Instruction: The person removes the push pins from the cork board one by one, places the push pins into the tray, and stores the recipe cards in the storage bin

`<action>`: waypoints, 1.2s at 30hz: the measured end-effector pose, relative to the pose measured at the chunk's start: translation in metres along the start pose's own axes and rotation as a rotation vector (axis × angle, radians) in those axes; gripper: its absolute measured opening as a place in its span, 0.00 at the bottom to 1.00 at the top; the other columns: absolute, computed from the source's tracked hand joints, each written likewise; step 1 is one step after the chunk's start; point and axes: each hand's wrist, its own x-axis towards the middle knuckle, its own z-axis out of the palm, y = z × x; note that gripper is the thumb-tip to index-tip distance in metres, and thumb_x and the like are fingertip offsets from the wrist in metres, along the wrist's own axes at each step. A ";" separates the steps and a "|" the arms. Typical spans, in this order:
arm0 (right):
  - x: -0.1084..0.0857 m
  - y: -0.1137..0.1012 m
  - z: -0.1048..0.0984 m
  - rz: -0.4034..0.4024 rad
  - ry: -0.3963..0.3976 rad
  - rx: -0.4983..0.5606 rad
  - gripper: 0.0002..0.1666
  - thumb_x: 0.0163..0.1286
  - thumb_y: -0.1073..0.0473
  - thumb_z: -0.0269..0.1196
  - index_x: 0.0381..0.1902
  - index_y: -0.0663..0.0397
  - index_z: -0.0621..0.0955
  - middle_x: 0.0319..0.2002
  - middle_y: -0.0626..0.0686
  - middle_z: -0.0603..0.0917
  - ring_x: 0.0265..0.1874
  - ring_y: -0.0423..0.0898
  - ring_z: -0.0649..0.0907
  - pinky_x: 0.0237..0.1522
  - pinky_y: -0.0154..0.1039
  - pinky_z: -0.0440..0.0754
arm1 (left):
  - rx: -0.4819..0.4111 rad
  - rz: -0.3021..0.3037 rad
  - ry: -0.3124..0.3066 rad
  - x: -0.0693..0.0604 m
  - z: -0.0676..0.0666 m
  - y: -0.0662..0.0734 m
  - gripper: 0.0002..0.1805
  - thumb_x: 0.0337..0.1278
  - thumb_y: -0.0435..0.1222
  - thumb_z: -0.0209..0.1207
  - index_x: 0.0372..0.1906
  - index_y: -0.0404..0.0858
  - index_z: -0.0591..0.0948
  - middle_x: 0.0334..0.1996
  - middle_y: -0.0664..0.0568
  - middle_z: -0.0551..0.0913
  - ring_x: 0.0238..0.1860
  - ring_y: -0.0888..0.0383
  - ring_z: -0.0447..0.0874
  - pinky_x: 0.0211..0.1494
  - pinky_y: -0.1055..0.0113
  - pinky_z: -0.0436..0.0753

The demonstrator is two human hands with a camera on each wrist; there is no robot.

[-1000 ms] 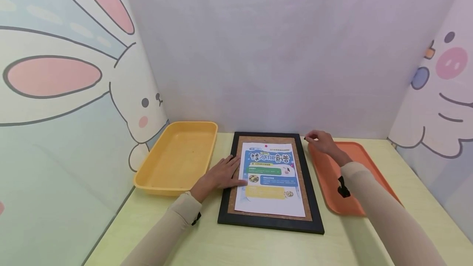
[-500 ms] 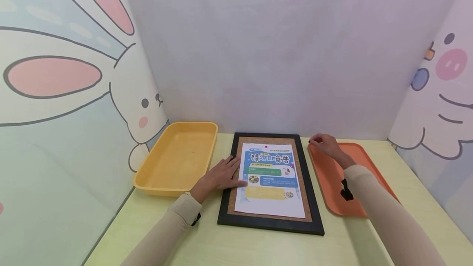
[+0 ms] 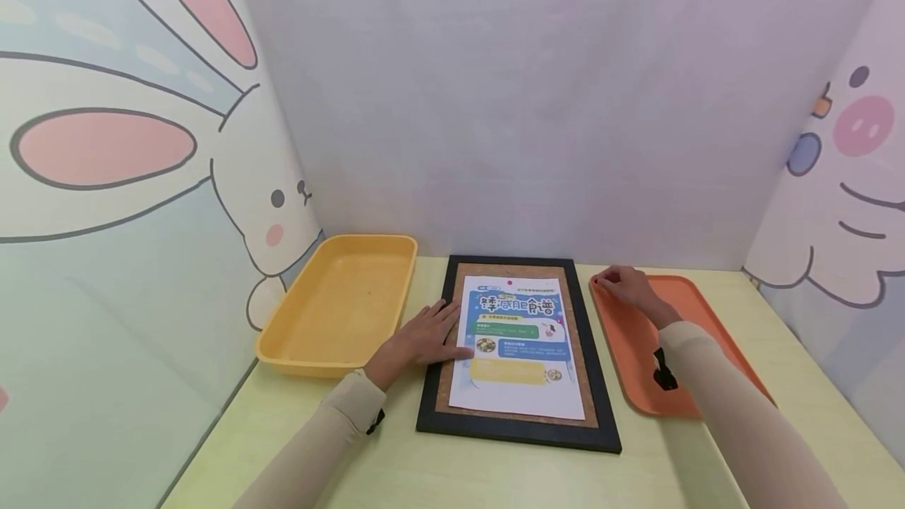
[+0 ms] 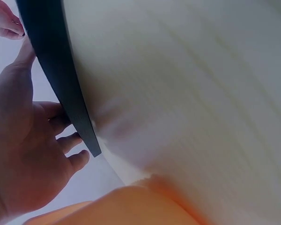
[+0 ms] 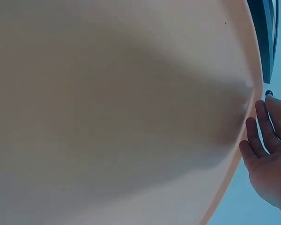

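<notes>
A black-framed cork board [image 3: 519, 435] lies on the table with a printed sheet [image 3: 516, 399] on it; a red pin [image 3: 510, 283] sits at the sheet's top edge. The left hand [image 3: 426, 334] rests with spread fingers on the board's left frame and the sheet's left edge. Over the far left corner of the orange tray [image 3: 639, 391], the right hand [image 3: 627, 287] pinches a small dark thing between thumb and finger; the right wrist view shows this dark piece [image 5: 269, 93] at the fingertips, beside the tray's rim.
A yellow tray [image 3: 339, 305] stands left of the board. Behind the table hangs a pale curtain [image 3: 523, 100]. Panels with cartoon figures flank both sides.
The right hand has moved a little right and toward the person, from beside the board's far right corner to the orange tray's corner. The left hand has stayed in place.
</notes>
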 end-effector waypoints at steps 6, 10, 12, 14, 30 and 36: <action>-0.002 0.004 -0.001 0.021 -0.027 0.020 0.18 0.78 0.59 0.62 0.50 0.73 0.83 0.43 0.69 0.84 0.37 0.59 0.81 0.41 0.51 0.83 | 0.007 0.005 0.002 0.000 -0.001 0.000 0.58 0.61 0.76 0.48 0.84 0.40 0.56 0.83 0.49 0.54 0.83 0.44 0.49 0.82 0.48 0.55; -0.005 0.005 -0.001 0.001 -0.035 0.046 0.19 0.79 0.58 0.62 0.52 0.74 0.83 0.45 0.70 0.84 0.39 0.61 0.82 0.43 0.55 0.84 | 0.017 0.006 0.002 0.000 -0.001 0.000 0.59 0.61 0.76 0.48 0.84 0.40 0.55 0.83 0.49 0.54 0.83 0.45 0.49 0.82 0.49 0.54; -0.007 0.005 -0.001 0.001 -0.036 0.059 0.20 0.79 0.58 0.62 0.53 0.74 0.82 0.47 0.71 0.84 0.41 0.62 0.82 0.45 0.57 0.84 | 0.012 0.006 0.005 -0.001 -0.002 0.000 0.59 0.61 0.76 0.48 0.84 0.40 0.55 0.83 0.49 0.54 0.83 0.45 0.49 0.82 0.49 0.55; -0.008 0.006 0.000 0.007 -0.036 0.067 0.20 0.79 0.58 0.62 0.53 0.74 0.82 0.47 0.71 0.84 0.41 0.61 0.82 0.46 0.57 0.84 | 0.009 0.005 0.004 -0.001 -0.002 0.000 0.59 0.61 0.76 0.48 0.84 0.40 0.55 0.83 0.49 0.54 0.83 0.45 0.49 0.82 0.49 0.55; -0.012 0.012 0.004 -0.015 0.013 0.035 0.16 0.75 0.59 0.66 0.49 0.71 0.86 0.48 0.71 0.86 0.45 0.65 0.83 0.50 0.62 0.83 | 0.024 -0.004 0.009 -0.003 -0.002 0.003 0.59 0.60 0.77 0.48 0.84 0.40 0.55 0.84 0.50 0.54 0.83 0.45 0.49 0.82 0.49 0.55; -0.014 0.010 0.002 -0.012 0.021 0.037 0.16 0.76 0.60 0.66 0.49 0.70 0.87 0.49 0.71 0.86 0.47 0.66 0.83 0.52 0.63 0.82 | 0.010 -0.006 0.008 -0.004 0.000 0.003 0.59 0.61 0.77 0.48 0.84 0.40 0.54 0.84 0.50 0.53 0.83 0.46 0.48 0.82 0.49 0.55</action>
